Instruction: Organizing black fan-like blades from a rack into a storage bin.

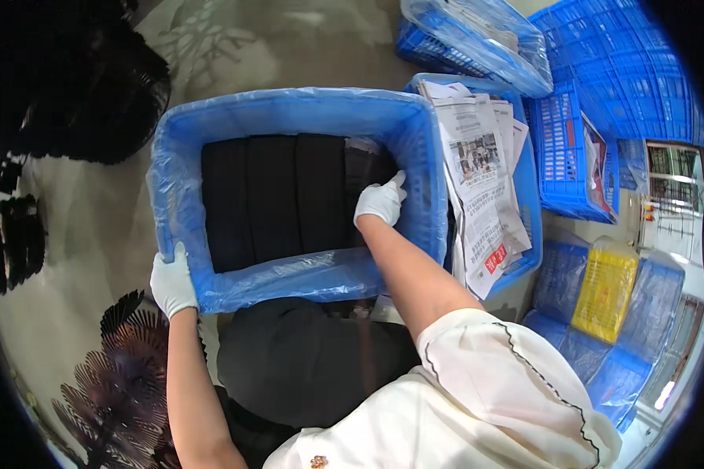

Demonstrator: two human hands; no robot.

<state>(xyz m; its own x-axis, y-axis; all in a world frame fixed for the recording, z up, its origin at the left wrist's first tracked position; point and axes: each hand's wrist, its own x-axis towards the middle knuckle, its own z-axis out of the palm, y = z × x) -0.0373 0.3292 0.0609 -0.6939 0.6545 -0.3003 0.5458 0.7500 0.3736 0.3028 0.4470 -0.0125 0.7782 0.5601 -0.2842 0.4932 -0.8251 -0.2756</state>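
Observation:
A large blue crate (438, 180) lined with clear plastic film stands before me. Inside it, several long black pieces (272, 199) lie side by side in a tight row; their kind is not clear. My left hand (172, 281), in a white glove, grips the crate's near left corner, thumb over the rim. Also gloved, my right hand (381, 202) reaches into the crate and rests on the rightmost black piece (362, 166), close to the right wall. One finger of it stretches away from me; the other fingers are partly hidden.
Right of the crate, a second blue crate (536, 227) holds stacked newspapers (477, 172). More blue crates (575, 156) stand behind, one wrapped in film. A yellow crate (606, 289) sits among blue ones at right. Dark fan-shaped pieces (113, 383) are at lower left. A black round seat-like surface (305, 367) is below the crate.

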